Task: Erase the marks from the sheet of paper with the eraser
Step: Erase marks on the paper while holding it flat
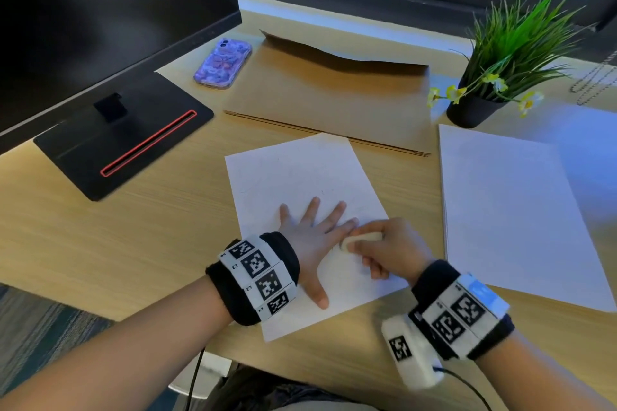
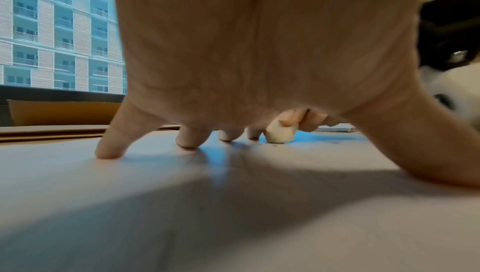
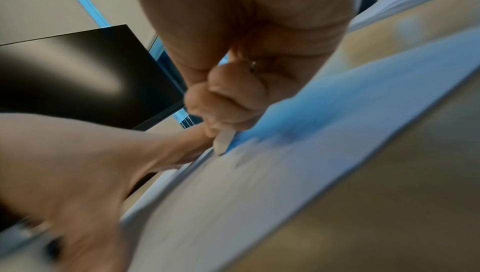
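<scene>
The sheet of paper lies a little askew on the wooden desk, and the left hand is flat on its lower half, fingers straight and spread, thumb splayed toward the near edge, tips pressing the page down. The right hand pinches the eraser between thumb and curled fingers, with the other fingers tucked under; the left wrist view shows the eraser's end touching the paper just beside the left fingertips. Faint pencil marks show beyond the left hand, so I judge the job is only partly done. The risks from here are plain ones: the rubbing happens close to the paper's right edge, away from the palm, and a hard stroke toward that free edge could buckle or crease the page — or tear it if the eraser catches. If the left hand lifts or slackens, the whole sheet could slide on the smooth desk and the marks would smear instead of lifting. The two hands are nearly touching, so a wide stroke may knock the left index finger. A second blank sheet lies to the right, near enough that a sliding page could ride over it — the potted plant and cardboard folder are well clear
</scene>
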Motion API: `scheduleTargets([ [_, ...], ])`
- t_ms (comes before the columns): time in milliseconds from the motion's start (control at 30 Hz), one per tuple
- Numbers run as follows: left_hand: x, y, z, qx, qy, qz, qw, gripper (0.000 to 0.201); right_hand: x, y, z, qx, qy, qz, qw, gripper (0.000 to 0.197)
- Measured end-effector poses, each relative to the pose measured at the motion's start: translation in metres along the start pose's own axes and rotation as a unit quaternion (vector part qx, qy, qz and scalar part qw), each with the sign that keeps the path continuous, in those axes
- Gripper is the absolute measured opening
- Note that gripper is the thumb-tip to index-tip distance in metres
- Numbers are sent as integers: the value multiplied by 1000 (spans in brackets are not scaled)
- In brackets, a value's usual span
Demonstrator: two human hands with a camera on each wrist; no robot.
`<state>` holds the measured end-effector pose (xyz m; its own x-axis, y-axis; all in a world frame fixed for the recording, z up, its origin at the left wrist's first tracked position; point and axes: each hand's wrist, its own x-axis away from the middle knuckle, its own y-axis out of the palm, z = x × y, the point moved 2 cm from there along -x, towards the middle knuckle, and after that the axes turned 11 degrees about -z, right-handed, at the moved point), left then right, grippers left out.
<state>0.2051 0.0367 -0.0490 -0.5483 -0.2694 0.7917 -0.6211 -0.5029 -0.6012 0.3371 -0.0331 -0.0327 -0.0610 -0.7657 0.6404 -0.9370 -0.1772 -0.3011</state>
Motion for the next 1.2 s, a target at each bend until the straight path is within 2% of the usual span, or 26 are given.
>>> scheduleTargets([
  [67,0,0,0,4,0,1,1000,137,-1,2,0,-18,-9,13,1000,16],
  [233,-1,1,-1,-3,0,-6,1000,137,16,29,5,30,9,-88,996,15],
  [400,1,-1,1,-5,-5,-6,1000,135,3,1,5,13,-3,16,1000,16],
  [433,1,-1,2,-5,-4,-6,1000,134,9,4,8,34,-3,8,999,16],
  [567,2,-2,2,-17,-1,-6,1000,131,30,25,16,91,18,-97,991,13],
  [600,2,-2,2,-15,-1,-6,1000,131,28,21,16,86,21,-97,991,14],
  [700,1,-3,2,-8,-5,-9,1000,131,12,3,14,54,13,-22,998,15],
  [767,1,-3,2,-8,-7,-10,1000,131,12,4,14,38,0,4,999,15],
  [933,0,-2,3,-17,-9,-10,1000,131,36,24,21,86,19,-106,991,11],
  [1000,0,-3,3,-14,-11,-12,1000,131,28,12,18,75,21,-81,994,12],
  [1100,1,-4,3,-6,-12,-16,1000,131,14,0,16,34,7,9,999,16],
  [1133,1,-4,3,-4,-11,-16,1000,131,15,3,16,35,2,19,999,16],
  [1200,1,-4,4,-6,-12,-13,1000,132,26,14,21,63,2,-14,998,14],
])
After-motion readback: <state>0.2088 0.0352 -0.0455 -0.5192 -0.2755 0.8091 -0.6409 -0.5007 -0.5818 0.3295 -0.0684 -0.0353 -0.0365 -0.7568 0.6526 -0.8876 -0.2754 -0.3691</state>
